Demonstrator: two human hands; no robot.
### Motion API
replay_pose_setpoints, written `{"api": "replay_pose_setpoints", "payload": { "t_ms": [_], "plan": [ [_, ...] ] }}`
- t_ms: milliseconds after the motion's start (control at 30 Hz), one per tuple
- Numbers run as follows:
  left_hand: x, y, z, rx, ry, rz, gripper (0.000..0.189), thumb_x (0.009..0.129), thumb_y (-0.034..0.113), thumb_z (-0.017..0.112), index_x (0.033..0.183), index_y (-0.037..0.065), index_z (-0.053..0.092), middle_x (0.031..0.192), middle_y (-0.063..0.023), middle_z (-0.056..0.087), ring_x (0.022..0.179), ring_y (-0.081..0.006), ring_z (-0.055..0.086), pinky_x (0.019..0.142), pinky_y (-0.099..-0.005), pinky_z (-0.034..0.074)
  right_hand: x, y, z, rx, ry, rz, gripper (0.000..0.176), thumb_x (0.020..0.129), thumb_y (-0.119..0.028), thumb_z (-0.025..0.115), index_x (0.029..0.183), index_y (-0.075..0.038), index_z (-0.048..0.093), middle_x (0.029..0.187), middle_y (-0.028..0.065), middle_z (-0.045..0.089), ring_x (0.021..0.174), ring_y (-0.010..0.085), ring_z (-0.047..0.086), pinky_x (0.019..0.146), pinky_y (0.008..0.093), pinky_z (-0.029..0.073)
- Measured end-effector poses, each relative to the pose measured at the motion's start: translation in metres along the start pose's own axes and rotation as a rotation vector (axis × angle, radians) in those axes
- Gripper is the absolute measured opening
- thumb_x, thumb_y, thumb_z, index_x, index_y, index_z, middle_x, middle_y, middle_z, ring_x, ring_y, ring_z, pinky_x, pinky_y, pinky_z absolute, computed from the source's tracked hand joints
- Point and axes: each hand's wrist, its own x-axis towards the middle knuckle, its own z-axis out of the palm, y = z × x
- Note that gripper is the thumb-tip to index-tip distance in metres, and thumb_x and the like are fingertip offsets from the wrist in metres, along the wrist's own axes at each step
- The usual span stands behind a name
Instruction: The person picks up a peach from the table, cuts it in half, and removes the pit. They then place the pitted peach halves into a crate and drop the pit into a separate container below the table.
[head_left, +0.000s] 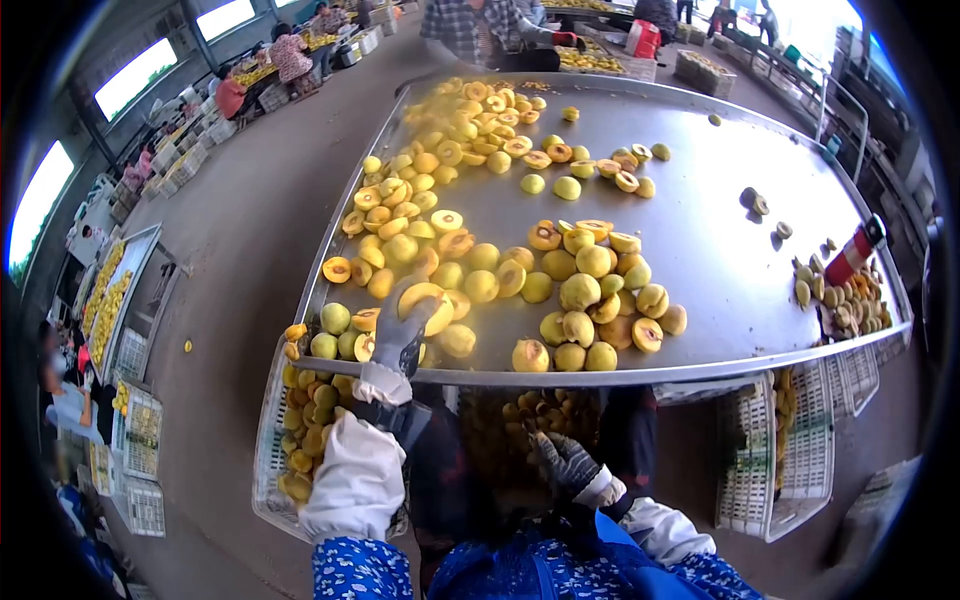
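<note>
My left hand [402, 325], in a grey glove, reaches over the near left edge of the metal table [720, 200]. Its fingers are closed round a halved yellow fruit [438, 316], among many other halves. Low in front of my body, below the table edge, is my right hand [565, 462], also gloved. Its fingers are bent together near a small thin item at the fingertips, too dark to make out. Fruit halves [540, 410] lie in the shadow just beyond it. A pile of whole and cut fruit [590, 290] rests mid-table.
A fruit-filled crate [268, 470] stands below the table at left; white crates [815, 450] stand at right. A red bottle-like object [850, 255] leans by a small pile [860, 305]. Across the table is a person in a checked shirt [480, 35]; other people sit farther left.
</note>
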Motion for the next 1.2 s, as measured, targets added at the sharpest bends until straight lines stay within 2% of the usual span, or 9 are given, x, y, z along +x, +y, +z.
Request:
{"api": "replay_pose_setpoints", "payload": {
  "t_ms": [67,167,400,433,567,700,800,900,1200],
  "plan": [
    [-0.047,0.014,0.026,-0.463,-0.043,-0.05,0.033,0.087,0.024,0.06,0.111,0.003,0.051,0.097,-0.0114,0.061,0.084,-0.0204,0.062,0.073,-0.0315,0.055,0.007,-0.003,-0.002,0.005,0.02,-0.187,0.028,0.097,-0.022,0.044,0.117,-0.005,0.055,0.096,0.006,0.064,0.089,0.0128,0.059,0.078,0.0223,0.045],
    [-0.075,-0.009,0.037,-0.582,-0.112,-0.126,0.042,0.091,0.041,0.05,0.111,0.004,0.049,0.092,-0.0138,0.061,0.074,-0.0269,0.062,0.07,-0.0388,0.053,0.007,-0.019,-0.005,-0.326,0.034,-0.522,0.027,0.098,-0.02,0.043,0.114,-0.004,0.056,0.099,0.0058,0.065,0.094,0.014,0.06,0.081,0.0242,0.046],
    [-0.12,-0.024,0.069,-0.576,-0.031,-0.166,0.031,0.09,0.034,0.051,0.104,0.007,0.046,0.093,-0.0166,0.057,0.077,-0.0341,0.063,0.066,-0.0407,0.054,-0.024,-0.081,0.004,-0.153,0.079,-0.401,0.03,0.092,-0.022,0.053,0.114,-0.002,0.053,0.107,0.0095,0.062,0.099,0.0167,0.057,0.084,0.031,0.045],
    [-0.122,-0.025,0.068,-0.603,-0.116,-0.267,0.026,0.091,0.03,0.051,0.099,0.007,0.045,0.092,-0.0149,0.057,0.074,-0.0291,0.062,0.062,-0.0369,0.054,-0.019,-0.085,0.007,-0.272,0.259,-0.674,0.035,0.084,-0.027,0.063,0.11,-0.005,0.051,0.088,0.0228,0.061,0.084,0.0409,0.059,0.068,0.041,0.047],
    [-0.133,-0.047,0.079,-0.275,-0.069,-0.024,0.019,0.091,0.021,0.05,0.101,0.005,0.049,0.094,-0.0074,0.058,0.08,-0.015,0.057,0.067,-0.0291,0.05,-0.01,-0.098,0.003,-0.384,0.327,-0.632,0.038,0.079,-0.025,0.068,0.107,-0.007,0.051,0.087,0.0212,0.062,0.081,0.0418,0.06,0.066,0.0438,0.047],
    [-0.141,-0.048,0.091,0.121,-0.081,0.141,0.024,0.093,0.023,0.045,0.1,0.004,0.059,0.095,-0.0044,0.059,0.084,-0.0138,0.056,0.076,-0.0268,0.046,0.033,-0.053,0.009,-0.353,0.275,-0.636,0.032,0.079,-0.024,0.066,0.105,-0.011,0.052,0.083,0.0207,0.062,0.076,0.0419,0.059,0.063,0.0442,0.047],
    [-0.146,-0.063,0.091,-0.284,-0.03,-0.054,0.024,0.093,0.022,0.044,0.099,0.004,0.059,0.095,-0.0036,0.059,0.085,-0.0142,0.057,0.078,-0.0276,0.046,0.028,-0.048,0.015,-0.556,0.364,-0.661,0.03,0.08,-0.026,0.065,0.104,-0.012,0.053,0.081,0.0203,0.062,0.075,0.0414,0.059,0.062,0.0451,0.047],
    [-0.146,-0.083,0.095,-0.225,0.058,0.124,0.027,0.093,0.025,0.043,0.099,0.003,0.058,0.095,-0.0052,0.06,0.085,-0.0144,0.057,0.078,-0.029,0.047,0.003,-0.073,0.026,-0.458,0.453,-0.58,0.028,0.081,-0.028,0.063,0.102,-0.012,0.054,0.08,0.0201,0.062,0.075,0.0405,0.059,0.061,0.0458,0.046],
    [-0.141,-0.068,0.09,-0.408,0.104,-0.071,0.038,0.092,0.038,0.045,0.104,0.003,0.053,0.095,-0.0134,0.061,0.081,-0.0237,0.06,0.074,-0.034,0.051,-0.031,-0.062,0.016,-0.327,0.206,-0.458,0.03,0.087,-0.03,0.057,0.101,-0.003,0.055,0.088,0.0232,0.061,0.082,0.0412,0.059,0.063,0.0439,0.047]
  ]
}}
